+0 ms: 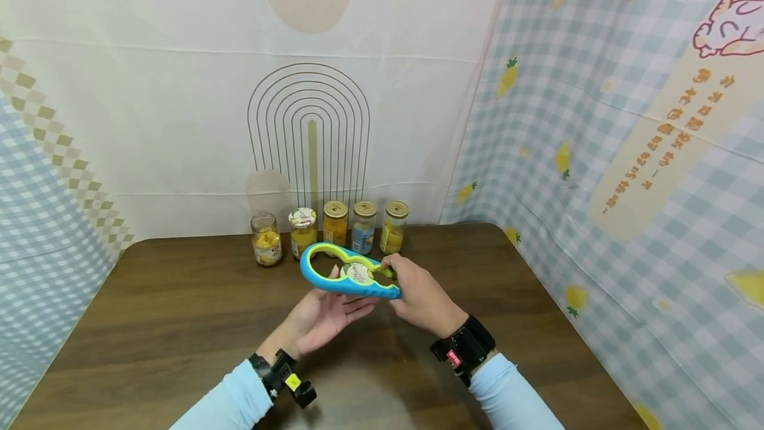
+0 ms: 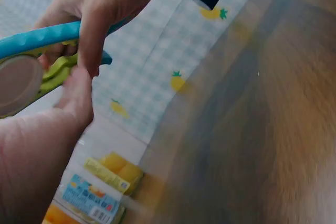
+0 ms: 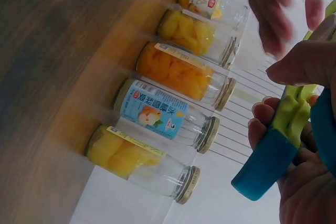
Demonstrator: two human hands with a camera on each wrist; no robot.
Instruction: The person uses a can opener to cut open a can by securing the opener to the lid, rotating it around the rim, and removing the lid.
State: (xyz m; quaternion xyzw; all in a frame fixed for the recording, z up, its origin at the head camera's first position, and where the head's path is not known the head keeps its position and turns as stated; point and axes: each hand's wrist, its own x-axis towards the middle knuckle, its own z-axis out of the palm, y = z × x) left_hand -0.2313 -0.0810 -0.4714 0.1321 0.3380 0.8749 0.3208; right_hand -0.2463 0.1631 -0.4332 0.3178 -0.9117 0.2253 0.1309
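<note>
My right hand [image 1: 425,294] grips the handle end of a blue and green jar opener [image 1: 319,281], held up in front of the row of jars. Inside the opener's loop is a round, white patterned lid [image 1: 357,273]; its pale underside [image 2: 20,80] appears in the left wrist view. Palm up, my left hand [image 1: 325,320] has its fingers extended below the opener and lid. In the right wrist view, the left fingers [image 3: 273,11] hang near the opener, and the right thumb [image 3: 302,66] lies along its handle.
At the table's back edge stand several glass jars of yellow and orange fruit. The leftmost jar [image 1: 266,244] has no lid. Its neighbour [image 1: 303,237] wears a white patterned lid; the others, including a blue-labelled jar [image 3: 155,109], have gold lids. Printed cloth [image 1: 418,118] hangs behind the brown table [image 1: 197,324].
</note>
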